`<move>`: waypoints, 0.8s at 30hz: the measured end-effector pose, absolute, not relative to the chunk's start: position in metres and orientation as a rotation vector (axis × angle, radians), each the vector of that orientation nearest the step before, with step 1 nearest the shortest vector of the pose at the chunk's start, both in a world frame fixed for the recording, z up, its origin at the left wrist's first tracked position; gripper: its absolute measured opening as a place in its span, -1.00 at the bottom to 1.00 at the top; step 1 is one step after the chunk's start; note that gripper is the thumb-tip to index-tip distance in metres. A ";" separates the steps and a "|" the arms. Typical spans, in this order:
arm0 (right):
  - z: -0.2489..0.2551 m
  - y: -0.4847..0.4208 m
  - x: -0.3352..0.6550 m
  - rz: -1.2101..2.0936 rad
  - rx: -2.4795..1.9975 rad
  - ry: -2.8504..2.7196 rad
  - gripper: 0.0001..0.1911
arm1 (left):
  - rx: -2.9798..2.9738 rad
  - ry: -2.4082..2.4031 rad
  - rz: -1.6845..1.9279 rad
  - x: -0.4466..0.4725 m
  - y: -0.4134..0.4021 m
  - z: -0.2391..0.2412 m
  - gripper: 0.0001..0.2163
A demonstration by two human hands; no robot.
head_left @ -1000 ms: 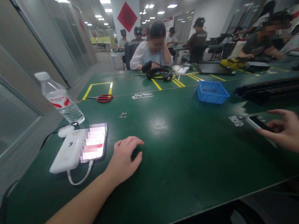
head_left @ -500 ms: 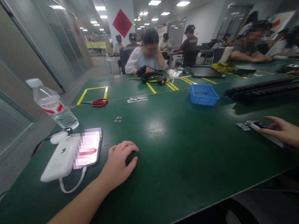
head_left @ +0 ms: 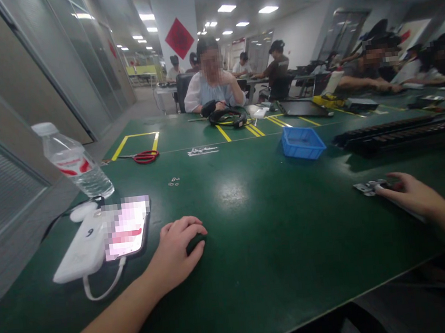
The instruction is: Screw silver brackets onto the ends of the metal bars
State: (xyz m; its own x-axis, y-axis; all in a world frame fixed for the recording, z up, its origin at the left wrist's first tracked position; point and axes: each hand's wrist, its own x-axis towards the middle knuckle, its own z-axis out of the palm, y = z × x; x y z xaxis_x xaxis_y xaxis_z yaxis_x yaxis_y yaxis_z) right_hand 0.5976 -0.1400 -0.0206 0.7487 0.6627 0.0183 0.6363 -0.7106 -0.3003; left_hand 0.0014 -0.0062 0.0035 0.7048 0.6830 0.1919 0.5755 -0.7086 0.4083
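My left hand (head_left: pixel 178 253) rests curled on the green mat of the workbench (head_left: pixel 264 257), beside a smartphone with a blurred screen (head_left: pixel 128 228). That phone lies on a white power bank (head_left: pixel 80 253) with a white cable. My right hand (head_left: pixel 408 194) lies at the right, its fingers over a dark phone-like device (head_left: pixel 383 185) and close to a metal hinge bracket (head_left: pixel 368 188). The hand hides most of the device, and I cannot tell whether it grips it.
A water bottle (head_left: pixel 75 163) stands at the left edge. Red-handled scissors (head_left: pixel 145 157), small metal parts (head_left: pixel 174 181) and a blue plastic bin (head_left: pixel 303 143) lie further out. Black strips (head_left: pixel 402 134) lie at the right. Co-workers (head_left: pixel 367 69) sit around the bench.
The whole view has shifted slightly as my head moved. My right hand has flattened over the device and moved slightly left. The person seated opposite has lifted their head.
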 end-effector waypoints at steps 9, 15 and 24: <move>-0.017 -0.140 0.587 0.084 -2.699 -0.943 -0.25 | 2.588 0.983 0.488 0.001 -0.008 0.005 -0.83; -0.016 -0.140 0.588 0.123 -2.681 -1.034 -0.37 | 2.602 0.988 0.497 0.002 -0.007 0.002 -0.83; -0.018 -0.143 0.586 0.027 -2.685 -0.909 -0.25 | 2.610 0.976 0.453 0.002 -0.007 0.005 -0.83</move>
State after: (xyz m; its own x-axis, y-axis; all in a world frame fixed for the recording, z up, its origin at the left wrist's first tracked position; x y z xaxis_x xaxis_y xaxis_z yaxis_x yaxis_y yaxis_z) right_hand 0.5863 -0.1426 -0.0184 0.7988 0.5963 0.0789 0.5906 -0.7525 -0.2916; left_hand 0.0019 -0.0072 0.0052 0.7165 0.6737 0.1811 0.5731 -0.7164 0.3978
